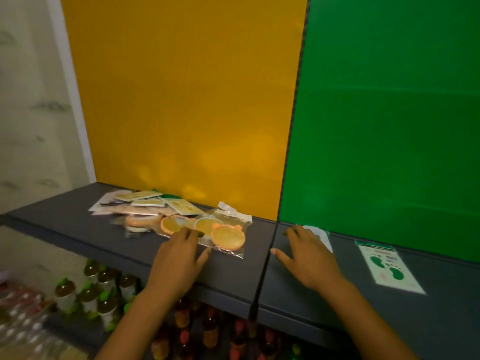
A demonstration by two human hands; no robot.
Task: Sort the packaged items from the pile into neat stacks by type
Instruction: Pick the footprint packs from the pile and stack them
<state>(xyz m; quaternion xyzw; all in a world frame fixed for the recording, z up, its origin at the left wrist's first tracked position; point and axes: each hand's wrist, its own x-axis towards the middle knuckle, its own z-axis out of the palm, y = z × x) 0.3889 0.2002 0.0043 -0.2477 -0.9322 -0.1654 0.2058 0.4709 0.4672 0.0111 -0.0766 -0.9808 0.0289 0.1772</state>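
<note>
1. A person is leaning over a dark grey shelf [78,229], both bare arms reaching in from the bottom of the head view.
2. A pile of packaged items [155,211] is lying on the left part of the shelf, in front of a yellow panel [181,100]; flat pale packets are sitting at the back and clear bags with round orange pieces at the front.
3. The left hand [179,258] is resting palm down at the pile's near edge, its fingers spread and relaxed, the fingertips [191,233] touching a clear bag of orange discs [227,239]; it is gripping nothing.
4. The right hand [309,258] is lying flat on the shelf right of the seam between the two shelf sections, fingers straight and splayed, pressing on a white packet [322,236] that is mostly hidden beneath them.
5. A white packet printed with green footprints [389,268] is lying alone further right, well apart from the pile, in front of a green panel [389,113].
6. Below the shelf, bottles with dark contents [104,294] are standing in rows, blurred and dim.
</note>
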